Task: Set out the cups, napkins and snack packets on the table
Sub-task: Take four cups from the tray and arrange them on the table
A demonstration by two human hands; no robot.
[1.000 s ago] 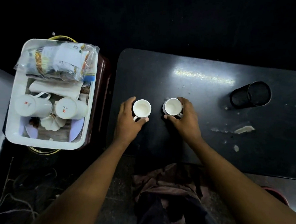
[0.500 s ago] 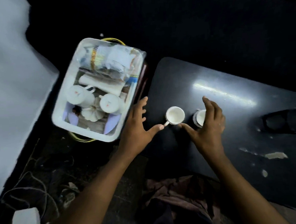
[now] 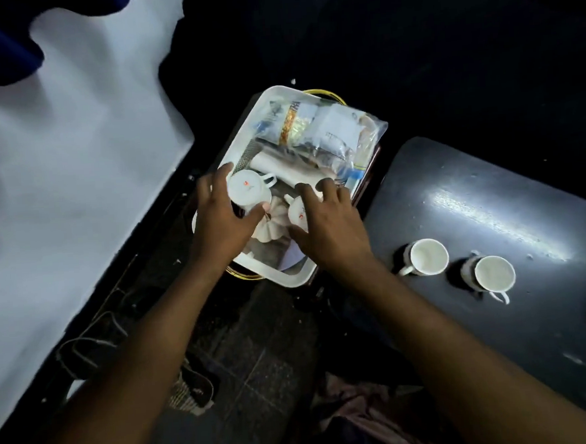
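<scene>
Two white cups [image 3: 428,256] [image 3: 493,273] stand upright on the black table [image 3: 516,311], apart from my hands. Left of the table is a white tray [image 3: 288,278]. Inside it my left hand [image 3: 220,219] closes around a white cup [image 3: 248,189] lying on its side. My right hand [image 3: 329,224] rests over a second white cup [image 3: 296,214], fingers curled on it. A clear bag of snack packets [image 3: 316,127] fills the tray's far end, with a folded white napkin [image 3: 281,166] below it. A white scalloped piece [image 3: 270,226] lies between the two cups.
The tray sits on a dark stool with a yellow rim [image 3: 325,94]. A large white surface [image 3: 58,167] spreads to the left. Cables [image 3: 86,341] and a sandal [image 3: 192,389] lie on the dark floor below. Brownish cloth [image 3: 358,410] covers my lap.
Both hands let go of the two cups on the table and moved left into the tray, onto the two cups there. The view swung left.
</scene>
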